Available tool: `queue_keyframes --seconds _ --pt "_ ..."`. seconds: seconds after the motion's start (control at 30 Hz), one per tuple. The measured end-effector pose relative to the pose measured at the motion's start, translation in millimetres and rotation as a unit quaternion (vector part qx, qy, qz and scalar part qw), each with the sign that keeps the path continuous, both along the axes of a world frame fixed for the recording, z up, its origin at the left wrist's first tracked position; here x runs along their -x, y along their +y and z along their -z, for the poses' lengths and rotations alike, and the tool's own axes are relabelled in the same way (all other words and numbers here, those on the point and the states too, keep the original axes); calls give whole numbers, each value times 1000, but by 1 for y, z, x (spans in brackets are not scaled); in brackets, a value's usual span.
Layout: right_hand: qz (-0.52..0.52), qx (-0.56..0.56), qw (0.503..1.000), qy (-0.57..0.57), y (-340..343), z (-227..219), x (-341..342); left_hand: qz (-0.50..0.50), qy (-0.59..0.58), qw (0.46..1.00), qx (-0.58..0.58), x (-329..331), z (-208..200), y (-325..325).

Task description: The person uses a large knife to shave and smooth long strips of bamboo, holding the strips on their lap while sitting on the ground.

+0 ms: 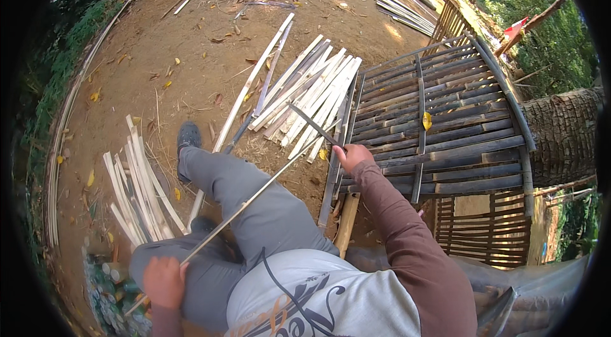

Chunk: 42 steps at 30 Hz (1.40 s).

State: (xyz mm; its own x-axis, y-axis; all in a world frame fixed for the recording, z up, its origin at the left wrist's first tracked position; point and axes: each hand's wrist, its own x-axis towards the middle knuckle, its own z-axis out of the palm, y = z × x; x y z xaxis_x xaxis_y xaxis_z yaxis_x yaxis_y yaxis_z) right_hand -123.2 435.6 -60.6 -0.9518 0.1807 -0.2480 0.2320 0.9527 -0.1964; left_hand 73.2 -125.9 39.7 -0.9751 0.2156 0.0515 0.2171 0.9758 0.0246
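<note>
My left hand point(164, 281), low at the left beside my thigh, is closed around a thin bamboo strip point(245, 204). The strip slants up across my legs towards the right. My right hand point(354, 157) grips a long, dark-bladed knife point(313, 124), its blade pointing forward and to the left. The strip's far end reaches up near the blade; whether they touch, I cannot tell. Beyond the knife lies a pile of pale split bamboo slats point(324, 95) on the ground. The knife's handle is mostly hidden in my fist.
A slatted bamboo bench point(445, 162) stands close on my right, a tree trunk point(560, 136) behind it. More bamboo strips point(137, 184) lie to my left, near a heap of bottle-like things point(105, 299). A long pale slat point(254, 82) crosses the dirt ahead.
</note>
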Motion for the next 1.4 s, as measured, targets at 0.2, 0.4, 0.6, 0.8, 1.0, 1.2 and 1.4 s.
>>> queue_keyframes --seconds 0.2,0.4,0.6,0.8,1.0,1.2,1.4 --pt "41 1 999 -11 -12 1 0 -13 -7 1000 10 -3 4 -3" --pt "191 18 981 -34 19 12 24 12 5 1000 -10 2 -2 4" --pt "-33 10 999 -29 -1 2 1 2 -7 1000 -2 -3 -3 0" --pt "139 67 988 31 4 28 8 -7 9 1000 -17 -4 -1 1" --pt "80 55 995 11 -3 19 -12 8 -1 1000 -15 0 -2 2" --pt "-48 33 997 -49 -66 -20 -26 -8 -10 1000 -8 -1 2 -4" --pt "112 13 992 -51 -9 5 2 13 12 999 -30 2 -2 1"
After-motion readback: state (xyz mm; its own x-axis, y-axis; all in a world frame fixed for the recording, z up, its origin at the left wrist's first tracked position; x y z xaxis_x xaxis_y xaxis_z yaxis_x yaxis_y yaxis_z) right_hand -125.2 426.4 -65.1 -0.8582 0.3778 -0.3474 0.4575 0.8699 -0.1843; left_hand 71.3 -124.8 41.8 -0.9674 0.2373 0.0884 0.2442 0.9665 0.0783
